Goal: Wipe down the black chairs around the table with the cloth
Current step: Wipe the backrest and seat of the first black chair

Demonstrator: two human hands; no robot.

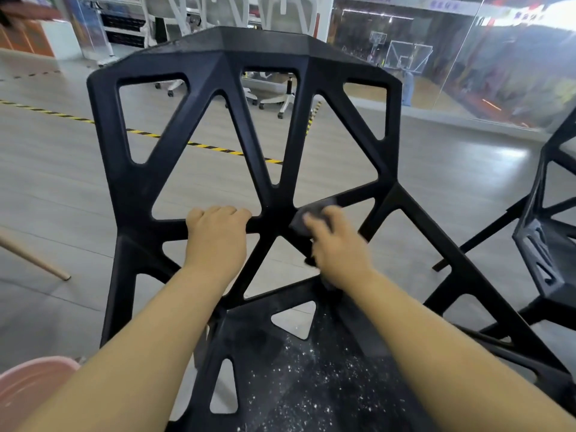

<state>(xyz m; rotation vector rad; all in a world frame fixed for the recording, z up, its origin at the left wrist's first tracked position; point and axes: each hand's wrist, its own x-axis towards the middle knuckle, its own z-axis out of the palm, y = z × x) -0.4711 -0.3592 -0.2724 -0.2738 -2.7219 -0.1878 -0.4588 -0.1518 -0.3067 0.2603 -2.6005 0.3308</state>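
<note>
Head view: left hand [218, 232] grips the black chair [149, 188] by its backrest crossbar; right hand [336, 244], blurred, clutches the cloth [307, 218] against that bar, just beside.

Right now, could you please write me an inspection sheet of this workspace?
surface: seat of the black chair, scattered with white specks; grey floor beneath.
job's things: cloth pressed against the black chair's back, right of the middle; second black chair at the right.
clutter: pink tub at lower left; wooden leg at the left edge.
grips: left hand curled round a bar of the black chair's back; right hand holds the cloth, blurred.
cables: nothing seen.
surroundings: yellow-black tape on the floor, white office chairs and a glass wall behind.
</note>
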